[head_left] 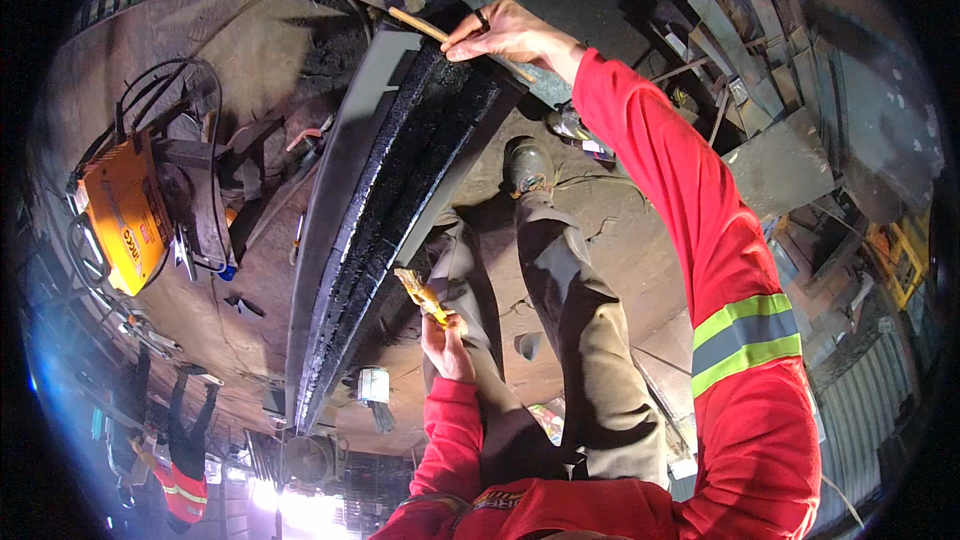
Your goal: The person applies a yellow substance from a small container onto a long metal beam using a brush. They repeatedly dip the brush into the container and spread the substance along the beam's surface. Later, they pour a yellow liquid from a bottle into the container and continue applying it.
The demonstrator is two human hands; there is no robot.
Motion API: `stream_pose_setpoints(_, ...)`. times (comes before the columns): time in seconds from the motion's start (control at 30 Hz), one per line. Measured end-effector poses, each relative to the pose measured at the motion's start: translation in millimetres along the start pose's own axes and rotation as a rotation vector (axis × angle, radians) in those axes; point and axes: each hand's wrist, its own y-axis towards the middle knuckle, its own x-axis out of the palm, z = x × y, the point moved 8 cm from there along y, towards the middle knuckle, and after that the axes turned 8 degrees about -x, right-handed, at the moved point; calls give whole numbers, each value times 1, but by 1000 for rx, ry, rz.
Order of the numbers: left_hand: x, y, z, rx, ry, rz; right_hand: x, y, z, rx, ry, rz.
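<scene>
A long steel beam (327, 195), its channel coated in glossy black (400, 165), runs from the far middle toward the near left. At its far end my right hand (510, 32) is closed, pinching a thin wooden stick (420, 26) that slants across the beam end. Whether the stick touches the beam I cannot tell. Beside the beam's right edge, my left hand (447, 350) is wrapped around the yellow handle of a paintbrush (421, 294). The brush's pale bristles point up and left, close to the edge.
An orange welding machine (125, 215) with cables stands at the left. A white can (373, 384) sits near the beam's near end. Metal offcuts (745, 45) are piled at the far right. My shoe (527, 165) is right of the beam. Another person (187, 480) appears lower left.
</scene>
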Motion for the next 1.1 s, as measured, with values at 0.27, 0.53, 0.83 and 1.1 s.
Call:
stream_pose_setpoints(0.27, 3, 2, 4, -15, -38, 0, 0, 1, 6, -59, 34, 1)
stream_pose_setpoints(0.53, 8, 2, 9, -38, -63, 7, 1, 6, 9, -70, -42, -30)
stream_pose_setpoints(0.83, 7, 6, 5, -52, -129, -18, -8, 1, 35, -51, -64, 77)
stream_pose_setpoints(1.1, 8, 7, 6, -53, -165, -26, -17, -7, 30, 3, -159, 201)
